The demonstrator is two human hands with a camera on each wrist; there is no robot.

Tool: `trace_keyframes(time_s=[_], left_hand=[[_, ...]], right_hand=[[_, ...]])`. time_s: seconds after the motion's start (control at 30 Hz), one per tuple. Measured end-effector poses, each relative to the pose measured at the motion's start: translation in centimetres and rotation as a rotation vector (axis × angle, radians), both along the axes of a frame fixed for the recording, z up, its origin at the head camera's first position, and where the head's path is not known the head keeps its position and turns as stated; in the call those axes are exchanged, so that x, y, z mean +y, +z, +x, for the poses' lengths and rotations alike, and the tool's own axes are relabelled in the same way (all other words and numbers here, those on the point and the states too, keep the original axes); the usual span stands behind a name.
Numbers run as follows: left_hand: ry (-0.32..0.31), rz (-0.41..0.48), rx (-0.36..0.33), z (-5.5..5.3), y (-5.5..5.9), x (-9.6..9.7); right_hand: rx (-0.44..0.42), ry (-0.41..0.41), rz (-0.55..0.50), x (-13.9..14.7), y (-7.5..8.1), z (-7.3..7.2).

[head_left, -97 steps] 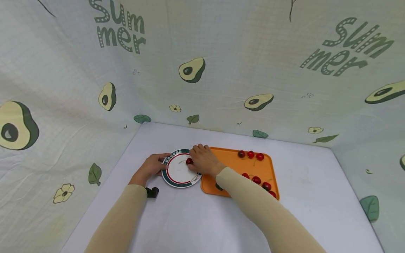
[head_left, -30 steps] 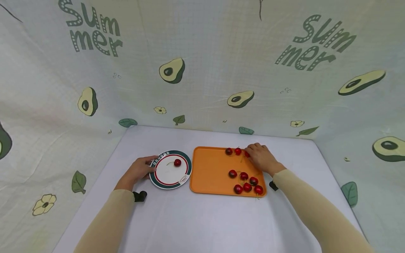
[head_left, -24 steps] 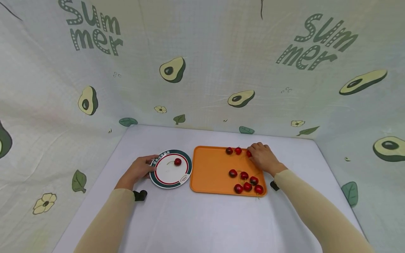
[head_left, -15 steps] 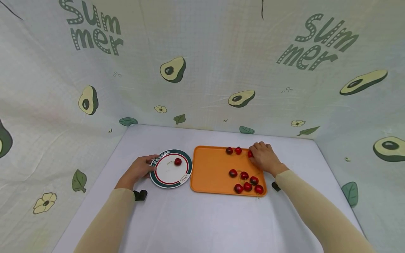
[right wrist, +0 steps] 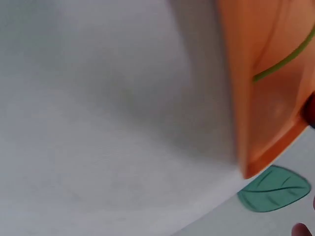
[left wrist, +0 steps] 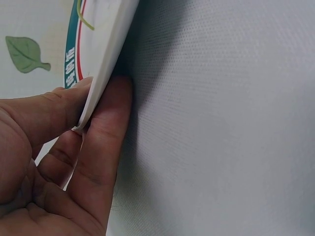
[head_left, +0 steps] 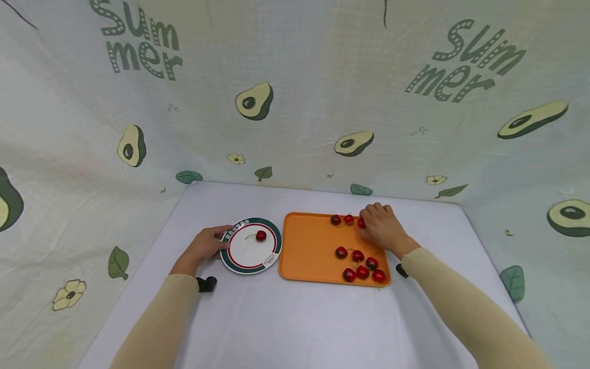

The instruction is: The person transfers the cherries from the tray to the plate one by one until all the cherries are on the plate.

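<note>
On the white table (head_left: 295,318), at about 1 o'clock from the centre of the flat orange plastic tray (head_left: 309,251), the right hand (head_left: 381,229) lies over a small round red cherry (head_left: 361,223). Its fingers are curled down around the fruit, but the head view does not show whether they already pinch it, so I cannot tell. The right wrist view gives only the tray's edge and one green stem (right wrist: 283,61), blurred.

The left hand (head_left: 203,248) pinches the 9 o'clock rim of the round white plate with a green and red border (head_left: 236,257), thumb on top and a finger under the edge; one cherry with its stem (head_left: 260,236) lies on the plate at about 1 o'clock.

The cherry under the right hand looks glossy, smooth and deep red, and it touches or nearly touches two other cherries (head_left: 342,220) at 12 o'clock on the tray. I judge that it may slip from the fingers, because its skin is smooth and round, or that the fingers may push the neighbours and make them roll. Five more cherries (head_left: 361,264) sit in a group at 5 o'clock on the tray, near the right sleeve (head_left: 451,307), which could brush them.
</note>
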State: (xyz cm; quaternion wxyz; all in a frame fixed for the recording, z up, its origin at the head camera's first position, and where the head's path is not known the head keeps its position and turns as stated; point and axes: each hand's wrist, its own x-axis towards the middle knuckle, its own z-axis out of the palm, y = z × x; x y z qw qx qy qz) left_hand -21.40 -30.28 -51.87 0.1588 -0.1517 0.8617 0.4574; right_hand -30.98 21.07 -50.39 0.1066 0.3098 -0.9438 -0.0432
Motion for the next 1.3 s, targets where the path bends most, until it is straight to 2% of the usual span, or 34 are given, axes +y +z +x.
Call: trace_keyframes(time_s=[0.27,0.53,0.7,1.0,1.3], left_hand=[[-0.003,-0.018,-0.007,-0.3,-0.2,0.3],[-0.006,-0.002,0.009,-0.8,0.0,0.9],[-0.005,-0.013,0.012,-0.9,0.1,1.1],[0.018,-0.021,0.019,-0.7,0.2,0.7],[0.037,-0.016,0.017,-0.3,0.0,-0.2]], right_hand=[[0.053,0.103,0.014,-3.3,0.9,0.5],[0.139,0.228,-0.04,-7.3,2.2,1.0],[0.123,0.257,-0.029,-10.1,2.6,1.0],[0.051,0.26,-0.002,-15.2,3.0,1.6],[0.033,0.314,0.018,-19.7,2.0,2.4]])
